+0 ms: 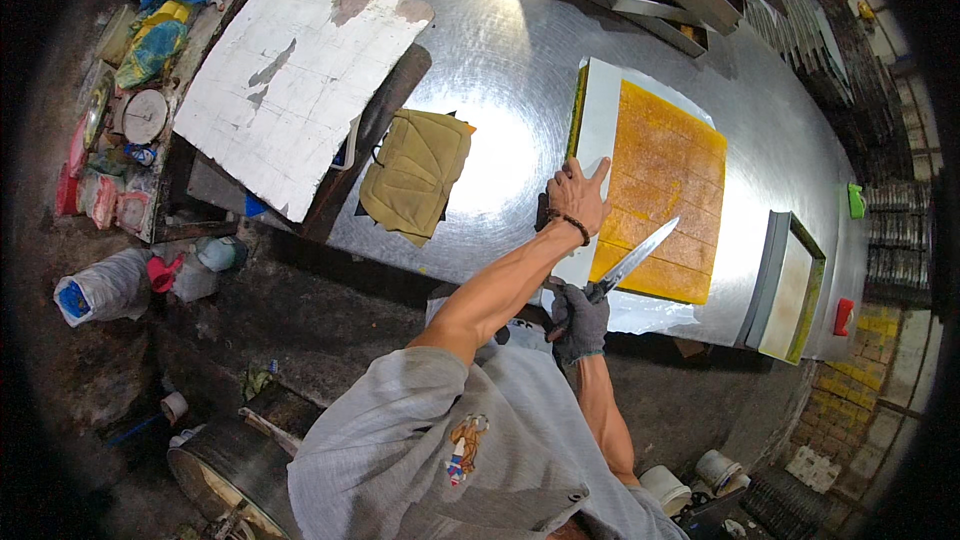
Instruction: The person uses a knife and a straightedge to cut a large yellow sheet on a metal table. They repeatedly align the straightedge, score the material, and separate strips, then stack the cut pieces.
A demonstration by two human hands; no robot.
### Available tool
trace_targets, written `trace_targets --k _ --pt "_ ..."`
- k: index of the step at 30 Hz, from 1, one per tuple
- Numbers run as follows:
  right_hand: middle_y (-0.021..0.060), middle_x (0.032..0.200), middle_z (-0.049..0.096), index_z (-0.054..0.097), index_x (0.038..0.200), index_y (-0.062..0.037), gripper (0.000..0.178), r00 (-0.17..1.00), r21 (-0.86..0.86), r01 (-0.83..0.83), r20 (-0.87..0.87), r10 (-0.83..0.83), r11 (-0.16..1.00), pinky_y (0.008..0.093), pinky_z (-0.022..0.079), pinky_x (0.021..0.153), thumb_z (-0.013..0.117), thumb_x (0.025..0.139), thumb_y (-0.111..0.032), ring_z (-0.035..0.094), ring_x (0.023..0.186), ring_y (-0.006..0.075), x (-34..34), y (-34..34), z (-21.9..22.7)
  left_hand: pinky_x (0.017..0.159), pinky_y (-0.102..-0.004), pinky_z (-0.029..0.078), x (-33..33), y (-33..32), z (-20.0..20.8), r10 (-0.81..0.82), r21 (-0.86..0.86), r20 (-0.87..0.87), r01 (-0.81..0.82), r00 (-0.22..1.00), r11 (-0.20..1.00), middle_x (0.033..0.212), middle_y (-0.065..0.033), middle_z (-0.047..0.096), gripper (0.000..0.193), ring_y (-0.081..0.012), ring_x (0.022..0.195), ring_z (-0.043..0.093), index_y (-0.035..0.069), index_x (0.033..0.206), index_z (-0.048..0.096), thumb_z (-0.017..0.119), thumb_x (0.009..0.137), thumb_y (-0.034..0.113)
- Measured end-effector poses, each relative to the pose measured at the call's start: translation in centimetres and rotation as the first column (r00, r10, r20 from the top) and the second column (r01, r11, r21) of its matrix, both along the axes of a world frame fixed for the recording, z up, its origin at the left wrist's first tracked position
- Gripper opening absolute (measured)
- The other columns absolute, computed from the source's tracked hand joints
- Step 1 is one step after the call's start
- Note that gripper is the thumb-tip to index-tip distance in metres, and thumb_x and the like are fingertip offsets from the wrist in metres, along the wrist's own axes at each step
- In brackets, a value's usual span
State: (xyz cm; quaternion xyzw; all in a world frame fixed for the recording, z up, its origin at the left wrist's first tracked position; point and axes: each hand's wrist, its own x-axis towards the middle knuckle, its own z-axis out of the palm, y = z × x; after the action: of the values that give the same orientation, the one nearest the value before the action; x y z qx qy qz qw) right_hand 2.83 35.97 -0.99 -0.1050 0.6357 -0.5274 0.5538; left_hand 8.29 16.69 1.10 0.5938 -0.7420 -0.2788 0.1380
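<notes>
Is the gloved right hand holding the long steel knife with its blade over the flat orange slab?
Yes, the grey-gloved right hand grips the long steel knife, whose blade lies across the near part of the flat orange slab.

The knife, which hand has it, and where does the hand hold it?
The gloved right hand holds the knife by its handle, blade over the yellow slab. The bare left hand holds nothing; it presses flat beside the slab.

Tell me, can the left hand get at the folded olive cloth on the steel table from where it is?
Probably yes. The left hand rests on the white board's edge, the olive cloth lies just beside it, and only bare steel table lies between.
</notes>
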Motion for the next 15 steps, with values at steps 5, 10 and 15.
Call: trace_targets --k 5,10,15 --pt "0.0073 0.065 0.059 0.05 0.085 -0.0057 0.021 1.0 0.021 0.013 -0.023 -0.012 1.0 0.0299 0.044 0.041 0.071 0.089 -0.004 0.055 0.047 0.0161 0.4 -0.3 0.7 0.089 -0.0525 0.046 0.2 -0.1 0.1 -0.007 0.001 -0.006 0.007 1.0 1.0 0.125 -0.0238 0.043 0.078 -0.0415 0.106 0.055 0.028 0.156 0.043 0.076 0.086 0.04" --pt "0.0078 0.066 0.06 0.051 0.086 -0.0058 0.02 1.0 0.006 -0.002 -0.011 0.002 1.0 0.03 0.044 0.039 0.071 0.088 -0.004 0.055 0.047 0.0165 0.0 -0.1 0.2 0.09 -0.0524 0.045 -0.2 -0.2 -0.6 0.004 0.003 -0.024 -0.004 1.0 1.0 0.126 -0.0234 0.043 0.078 -0.0415 0.107 0.054 0.028 0.156 0.043 0.076 0.086 0.04" --pt "0.0081 0.063 0.06 0.058 0.086 -0.0014 0.012 0.999 0.027 -0.019 -0.039 0.02 0.999 0.0296 0.043 0.043 0.067 0.092 -0.006 0.055 0.048 0.0167 0.2 -0.2 0.4 0.091 -0.0525 0.043 -0.4 -0.2 -1.2 0.008 0.005 -0.017 -0.008 1.0 1.0 0.126 -0.0234 0.042 0.08 -0.0411 0.107 0.054 0.028 0.156 0.042 0.076 0.086 0.04"
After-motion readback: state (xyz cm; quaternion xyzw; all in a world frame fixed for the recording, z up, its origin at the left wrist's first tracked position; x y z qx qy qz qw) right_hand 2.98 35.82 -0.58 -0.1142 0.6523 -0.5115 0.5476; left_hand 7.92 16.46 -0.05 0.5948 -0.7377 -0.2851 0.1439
